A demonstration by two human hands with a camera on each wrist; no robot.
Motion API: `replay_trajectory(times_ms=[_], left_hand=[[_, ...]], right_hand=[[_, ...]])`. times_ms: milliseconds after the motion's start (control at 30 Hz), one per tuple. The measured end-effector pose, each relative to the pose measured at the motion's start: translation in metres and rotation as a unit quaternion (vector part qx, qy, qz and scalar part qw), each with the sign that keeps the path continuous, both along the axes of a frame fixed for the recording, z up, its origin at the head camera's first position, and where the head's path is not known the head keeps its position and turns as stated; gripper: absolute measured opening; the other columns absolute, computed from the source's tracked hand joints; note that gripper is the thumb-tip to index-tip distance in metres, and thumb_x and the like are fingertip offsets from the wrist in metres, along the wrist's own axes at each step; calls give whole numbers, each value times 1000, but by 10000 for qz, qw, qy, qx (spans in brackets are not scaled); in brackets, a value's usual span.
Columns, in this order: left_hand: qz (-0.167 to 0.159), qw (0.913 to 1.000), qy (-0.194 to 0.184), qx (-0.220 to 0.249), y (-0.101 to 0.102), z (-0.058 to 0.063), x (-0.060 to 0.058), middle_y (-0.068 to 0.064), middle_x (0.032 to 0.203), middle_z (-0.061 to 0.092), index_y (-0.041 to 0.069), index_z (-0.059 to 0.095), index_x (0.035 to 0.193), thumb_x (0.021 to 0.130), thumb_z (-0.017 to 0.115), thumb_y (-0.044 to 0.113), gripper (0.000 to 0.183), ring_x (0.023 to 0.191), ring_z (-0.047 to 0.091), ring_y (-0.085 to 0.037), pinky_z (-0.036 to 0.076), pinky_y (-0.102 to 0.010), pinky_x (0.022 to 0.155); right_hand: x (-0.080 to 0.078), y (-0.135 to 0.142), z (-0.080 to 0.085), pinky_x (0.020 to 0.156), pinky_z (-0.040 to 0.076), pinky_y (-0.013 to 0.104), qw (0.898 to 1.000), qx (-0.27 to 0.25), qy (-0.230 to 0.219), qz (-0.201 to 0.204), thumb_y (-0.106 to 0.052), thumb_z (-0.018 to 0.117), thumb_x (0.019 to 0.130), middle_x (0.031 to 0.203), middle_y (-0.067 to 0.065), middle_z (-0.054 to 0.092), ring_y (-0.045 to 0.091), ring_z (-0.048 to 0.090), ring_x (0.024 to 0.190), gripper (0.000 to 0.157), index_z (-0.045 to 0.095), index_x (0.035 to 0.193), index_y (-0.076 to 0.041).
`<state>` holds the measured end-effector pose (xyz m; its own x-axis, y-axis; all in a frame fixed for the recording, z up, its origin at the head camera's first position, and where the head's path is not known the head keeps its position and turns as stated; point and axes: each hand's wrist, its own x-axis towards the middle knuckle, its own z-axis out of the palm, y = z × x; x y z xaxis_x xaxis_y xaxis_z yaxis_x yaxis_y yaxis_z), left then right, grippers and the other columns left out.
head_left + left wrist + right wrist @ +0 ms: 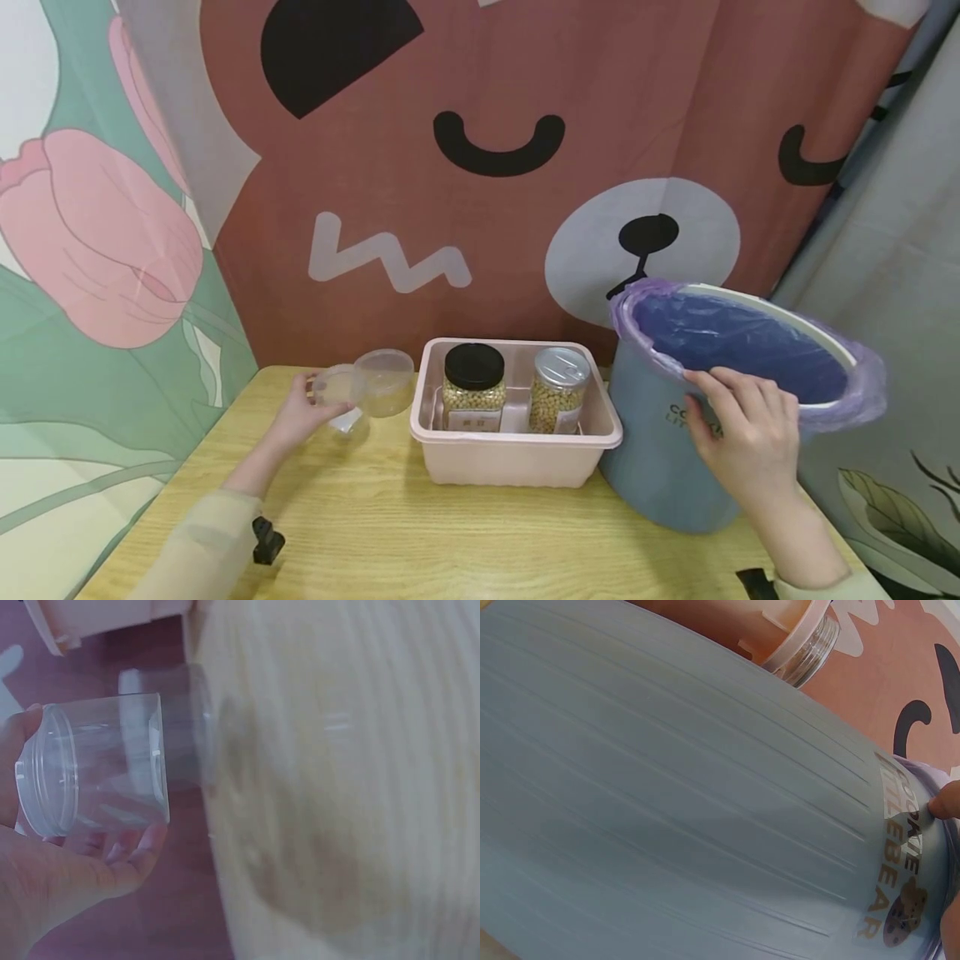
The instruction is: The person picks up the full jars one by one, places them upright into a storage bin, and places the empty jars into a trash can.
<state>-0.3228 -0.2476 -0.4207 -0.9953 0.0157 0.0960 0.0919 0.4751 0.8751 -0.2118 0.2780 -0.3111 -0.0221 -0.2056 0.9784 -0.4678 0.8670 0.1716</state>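
My left hand (296, 417) grips a clear plastic jar (105, 769), thumb and fingers spread around its sides. A second clear jar (385, 396) stands just behind it on the table's back left. By the bin's rim, my right hand (750, 433) pinches the edge of the purple bag (862, 404) that lines a blue-grey trash bin (660, 475). Printed lettering and a small bear show on the bin's wall in the right wrist view.
Between the hands, a pink plastic basket (510, 461) holds a black-lidded jar (474, 383) and a silver-lidded jar (558, 392), both with pale beans. The wooden table (450, 542) ends at a curtain with a bear print (510, 217).
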Motion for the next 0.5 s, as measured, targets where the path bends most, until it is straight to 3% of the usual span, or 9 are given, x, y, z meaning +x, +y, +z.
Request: replay_trajectory(times_ms=[500], left_hand=[[-126, 9984, 463, -296, 22, 56, 16, -22, 142, 29, 6, 19, 145, 79, 75, 42, 94, 124, 38, -41, 45, -48, 88]], right_hand=[[-5, 9, -8, 60, 28, 53, 10000, 33, -21, -63, -22, 56, 86, 84, 18, 63, 43, 50, 70, 24, 70, 91, -4]])
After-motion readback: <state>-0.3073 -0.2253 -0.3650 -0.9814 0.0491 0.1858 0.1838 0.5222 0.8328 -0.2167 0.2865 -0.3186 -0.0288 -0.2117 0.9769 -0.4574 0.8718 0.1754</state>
